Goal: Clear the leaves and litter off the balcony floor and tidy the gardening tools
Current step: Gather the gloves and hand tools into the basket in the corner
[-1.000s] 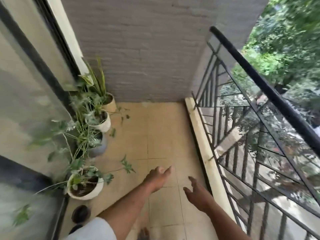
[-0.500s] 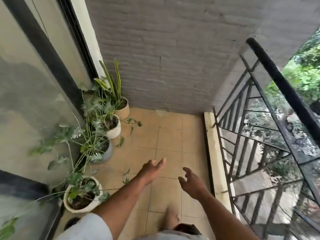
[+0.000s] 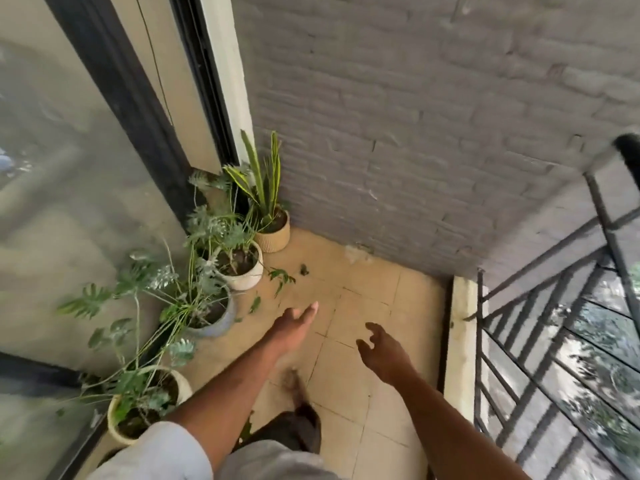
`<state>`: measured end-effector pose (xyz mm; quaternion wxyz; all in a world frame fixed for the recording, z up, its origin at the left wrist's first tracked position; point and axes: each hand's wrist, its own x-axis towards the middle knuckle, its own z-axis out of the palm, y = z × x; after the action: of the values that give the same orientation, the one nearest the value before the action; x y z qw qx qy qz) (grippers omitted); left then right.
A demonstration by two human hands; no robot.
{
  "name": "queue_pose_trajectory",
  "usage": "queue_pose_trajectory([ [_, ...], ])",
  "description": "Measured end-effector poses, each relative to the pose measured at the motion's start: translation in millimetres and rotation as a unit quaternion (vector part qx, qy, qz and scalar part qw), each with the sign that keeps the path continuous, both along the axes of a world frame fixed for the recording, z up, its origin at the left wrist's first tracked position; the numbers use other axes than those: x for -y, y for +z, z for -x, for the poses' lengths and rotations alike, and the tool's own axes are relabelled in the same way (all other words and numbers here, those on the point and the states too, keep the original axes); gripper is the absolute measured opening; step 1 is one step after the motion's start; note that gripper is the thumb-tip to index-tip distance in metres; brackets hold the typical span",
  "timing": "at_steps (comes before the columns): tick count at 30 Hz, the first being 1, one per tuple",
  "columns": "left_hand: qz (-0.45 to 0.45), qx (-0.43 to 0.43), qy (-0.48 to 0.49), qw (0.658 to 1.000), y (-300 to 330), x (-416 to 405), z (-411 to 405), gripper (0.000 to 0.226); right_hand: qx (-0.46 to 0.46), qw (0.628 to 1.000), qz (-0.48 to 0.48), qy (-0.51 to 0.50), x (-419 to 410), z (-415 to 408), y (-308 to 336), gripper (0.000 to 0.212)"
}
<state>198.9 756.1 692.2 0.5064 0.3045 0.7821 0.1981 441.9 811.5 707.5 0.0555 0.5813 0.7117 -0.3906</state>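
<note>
Both our hands have reached farther along the balcony floor point(image 3: 381, 299): left hand point(image 3: 294, 322) flat-fingered, right hand point(image 3: 382, 348) loosely spread, both holding nothing. Fallen leaves point(image 3: 282, 277) lie beside the far white pot point(image 3: 242, 271).

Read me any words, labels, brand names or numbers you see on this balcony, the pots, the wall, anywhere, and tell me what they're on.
No text can be read anywhere in this view.
The four plant pots, from the woven pot in the corner to the cream pot nearest the person, show no labels.
The brick wall, floor tiles and railing carry no signs.
</note>
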Motion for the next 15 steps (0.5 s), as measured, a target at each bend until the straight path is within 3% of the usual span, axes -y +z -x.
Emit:
queue_pose_trajectory([
  [3,0.007,0.002,0.026,1.0,-23.1,-59.6,25.2,0.124,0.0,1.0,0.006,0.016,-69.4,33.4,-16.0,0.062],
  [7,0.019,0.021,0.045,0.999,-38.4,-133.0,51.6,0.099,0.018,0.998,0.035,0.048,-146.0,71.4,-38.0,0.062],
  [11,0.051,0.027,0.066,0.996,-53.5,-198.4,80.7,0.127,0.044,0.994,0.06,0.074,-223.5,108.8,-48.5,0.063],
  [15,0.055,0.023,0.096,0.994,-41.4,-253.6,106.7,0.095,0.04,0.994,0.058,0.086,-296.4,143.6,-49.2,0.062],
])
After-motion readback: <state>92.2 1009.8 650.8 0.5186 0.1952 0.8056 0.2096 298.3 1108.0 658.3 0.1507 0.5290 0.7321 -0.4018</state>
